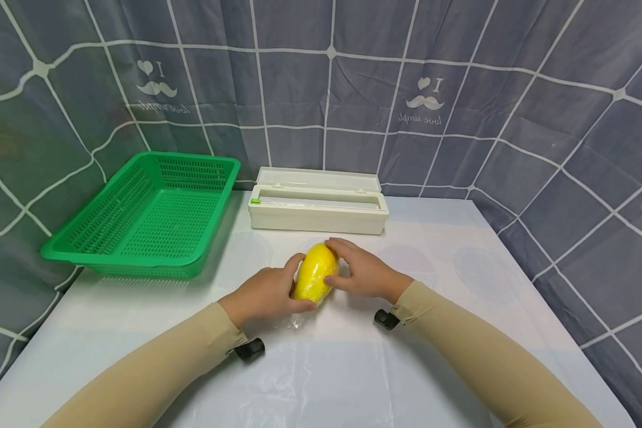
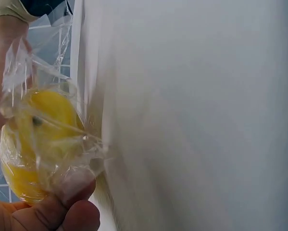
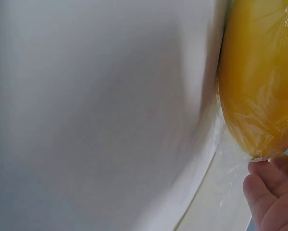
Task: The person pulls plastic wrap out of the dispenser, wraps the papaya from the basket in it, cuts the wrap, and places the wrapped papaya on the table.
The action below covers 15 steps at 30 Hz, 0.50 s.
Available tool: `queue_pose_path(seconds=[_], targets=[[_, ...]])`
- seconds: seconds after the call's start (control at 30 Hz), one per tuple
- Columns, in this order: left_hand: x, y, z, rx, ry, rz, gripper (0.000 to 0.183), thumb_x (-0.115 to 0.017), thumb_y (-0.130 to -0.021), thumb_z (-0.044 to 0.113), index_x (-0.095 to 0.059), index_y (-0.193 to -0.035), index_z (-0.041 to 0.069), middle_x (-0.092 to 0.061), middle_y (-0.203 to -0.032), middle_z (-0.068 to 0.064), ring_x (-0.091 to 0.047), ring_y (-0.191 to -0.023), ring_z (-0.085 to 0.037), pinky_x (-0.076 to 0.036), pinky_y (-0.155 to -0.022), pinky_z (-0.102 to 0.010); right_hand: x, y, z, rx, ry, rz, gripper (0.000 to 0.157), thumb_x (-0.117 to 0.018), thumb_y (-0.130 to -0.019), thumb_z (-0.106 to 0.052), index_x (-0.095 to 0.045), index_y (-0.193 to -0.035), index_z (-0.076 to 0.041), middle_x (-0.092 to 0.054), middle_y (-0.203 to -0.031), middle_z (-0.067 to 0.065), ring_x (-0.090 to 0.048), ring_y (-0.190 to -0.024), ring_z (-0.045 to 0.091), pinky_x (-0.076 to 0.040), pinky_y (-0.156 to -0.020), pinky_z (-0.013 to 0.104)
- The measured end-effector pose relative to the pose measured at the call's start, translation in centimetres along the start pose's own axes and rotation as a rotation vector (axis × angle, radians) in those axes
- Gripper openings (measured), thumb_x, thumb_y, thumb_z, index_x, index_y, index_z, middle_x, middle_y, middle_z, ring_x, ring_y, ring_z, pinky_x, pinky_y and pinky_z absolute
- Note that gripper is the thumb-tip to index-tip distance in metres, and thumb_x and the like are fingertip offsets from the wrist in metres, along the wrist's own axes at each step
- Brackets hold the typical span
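Note:
A smooth yellow fruit [image 1: 314, 274], mango-like in shape, is wrapped in clear cling film [image 2: 62, 139]. Loose film bunches around its near end. My left hand [image 1: 270, 291] grips it from the left, thumb and fingers curved about its side. From the right, my right hand [image 1: 365, 270] holds the far end, with the thumb on the fruit's side. The right wrist view shows fingertips [image 3: 261, 168] on the film at the fruit's tip. Just beyond the hands stands a white cling film dispenser [image 1: 318, 219] with its lid raised.
A green plastic basket [image 1: 208, 238] stands at the back left of the table [image 1: 460, 356], which has a pale cover. Grey checked curtain [image 1: 294, 89] hangs behind the table and along both sides.

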<state>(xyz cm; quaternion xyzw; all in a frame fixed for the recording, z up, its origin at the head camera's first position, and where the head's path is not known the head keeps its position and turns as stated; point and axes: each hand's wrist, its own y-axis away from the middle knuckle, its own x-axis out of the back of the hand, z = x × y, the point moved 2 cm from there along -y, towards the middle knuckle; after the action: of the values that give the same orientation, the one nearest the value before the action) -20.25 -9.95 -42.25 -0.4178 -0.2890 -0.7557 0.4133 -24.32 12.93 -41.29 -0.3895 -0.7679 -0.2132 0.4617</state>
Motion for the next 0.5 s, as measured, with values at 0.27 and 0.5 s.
queue_pose_path(seconds=[0.27,0.5], targets=[[-0.19,0.39,0.05,-0.034,0.011,0.008,0.103,-0.083,-0.085,0.056,-0.028,-0.16,0.011,-0.063,-0.076,0.009,-0.059,-0.065,-0.009,-0.05,-0.067,-0.03,0.04,0.04,-0.03,-0.002,-0.01,-0.002,0.081,-0.071,-0.093,-0.039,-0.04,-0.16,-0.005,-0.041,-0.163,0.012,-0.051,-0.144,0.031,-0.043,-0.121,0.051],[0.09,1.02,-0.17,-0.061,0.03,-0.017,0.103,-0.083,-0.086,0.053,-0.028,-0.162,0.011,-0.064,-0.077,0.014,-0.059,-0.066,-0.006,-0.051,-0.069,-0.028,0.08,-0.07,-0.1,0.011,-0.018,-0.03,0.083,-0.067,-0.094,-0.036,-0.034,-0.163,-0.005,-0.036,-0.169,0.013,-0.042,-0.153,0.033,-0.036,-0.126,0.052]])
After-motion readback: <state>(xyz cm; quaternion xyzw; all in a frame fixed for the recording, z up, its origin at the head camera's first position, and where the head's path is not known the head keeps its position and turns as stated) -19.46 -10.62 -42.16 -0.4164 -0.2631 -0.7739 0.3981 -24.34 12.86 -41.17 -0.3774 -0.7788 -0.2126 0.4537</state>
